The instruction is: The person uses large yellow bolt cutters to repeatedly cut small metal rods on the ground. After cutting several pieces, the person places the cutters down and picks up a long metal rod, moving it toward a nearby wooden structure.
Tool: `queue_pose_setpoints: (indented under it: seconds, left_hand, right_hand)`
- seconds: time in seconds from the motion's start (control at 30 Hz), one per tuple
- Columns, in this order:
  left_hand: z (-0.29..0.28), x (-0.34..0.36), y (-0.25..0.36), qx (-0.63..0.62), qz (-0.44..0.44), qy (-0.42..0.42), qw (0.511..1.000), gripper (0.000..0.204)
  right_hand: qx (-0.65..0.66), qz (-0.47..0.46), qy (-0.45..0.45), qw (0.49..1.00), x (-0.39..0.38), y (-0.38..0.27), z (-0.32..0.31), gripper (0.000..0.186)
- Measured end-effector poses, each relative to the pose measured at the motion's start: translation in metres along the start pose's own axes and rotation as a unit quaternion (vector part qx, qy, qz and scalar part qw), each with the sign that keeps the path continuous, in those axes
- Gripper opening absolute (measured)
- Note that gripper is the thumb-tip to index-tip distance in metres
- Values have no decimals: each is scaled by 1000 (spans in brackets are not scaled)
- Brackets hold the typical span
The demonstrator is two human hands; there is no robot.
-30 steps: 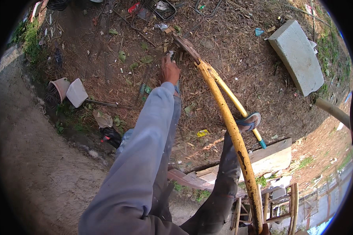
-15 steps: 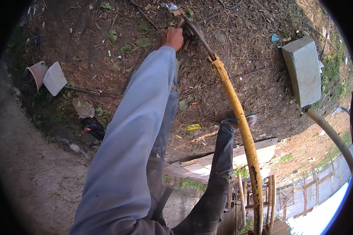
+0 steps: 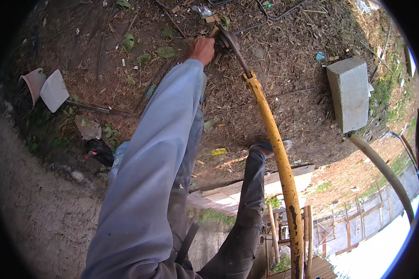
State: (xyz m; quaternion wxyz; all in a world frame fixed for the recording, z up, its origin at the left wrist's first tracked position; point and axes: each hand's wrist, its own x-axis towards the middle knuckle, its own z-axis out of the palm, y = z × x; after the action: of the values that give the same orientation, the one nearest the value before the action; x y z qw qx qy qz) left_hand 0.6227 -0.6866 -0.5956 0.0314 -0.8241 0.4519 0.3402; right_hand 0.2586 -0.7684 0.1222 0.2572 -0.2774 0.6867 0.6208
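Note:
My left hand [image 3: 201, 50] reaches far forward in a long grey-blue sleeve [image 3: 149, 176]. Its fingers are curled closed beside a dark metal tool head [image 3: 236, 50]; what lies inside them is hidden. A small brown piece [image 3: 214, 32] shows just past the knuckles, and I cannot tell whether the hand holds it. From the metal head a long yellow pipe handle [image 3: 275, 144], its paint chipped, runs down past my right leg and out at the lower edge. My right hand does not show.
A grey concrete block [image 3: 348, 95] lies at the right, with a grey pole [image 3: 386, 167] below it. At left are a pinkish container [image 3: 33, 83], a white slab [image 3: 54, 91] and a black bag [image 3: 102, 153]. Flat boards [image 3: 288, 181] lie beyond my sandalled foot [image 3: 271, 148]. Leaves and litter cover the soil.
The view has shifted slightly, so the block and the pipe handle appear farther left. My left hand stays closed beside the metal head. Pale blue plastic now shows beside the sleeve.

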Motion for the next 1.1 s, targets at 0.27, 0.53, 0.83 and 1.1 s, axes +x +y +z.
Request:
queue_pose_setpoints:
  seconds: [0.27,0.53,0.83,1.1]
  left_hand:
    - [6,-6,8,7,-19,-7,1000,36]
    - [-44,-188,233,-634,-345,-57,689,83]
    - [-34,-237,300,-712,-418,-89,557,21]
    - [36,-229,326,-660,-433,8,614,9]
  right_hand:
    - [-81,-136,169,973,147,50,62,58]
    - [-74,-177,143,971,141,42,55,48]
    - [30,-247,79,965,203,66,61,31]
    - [121,-369,169,906,397,67,136,20]
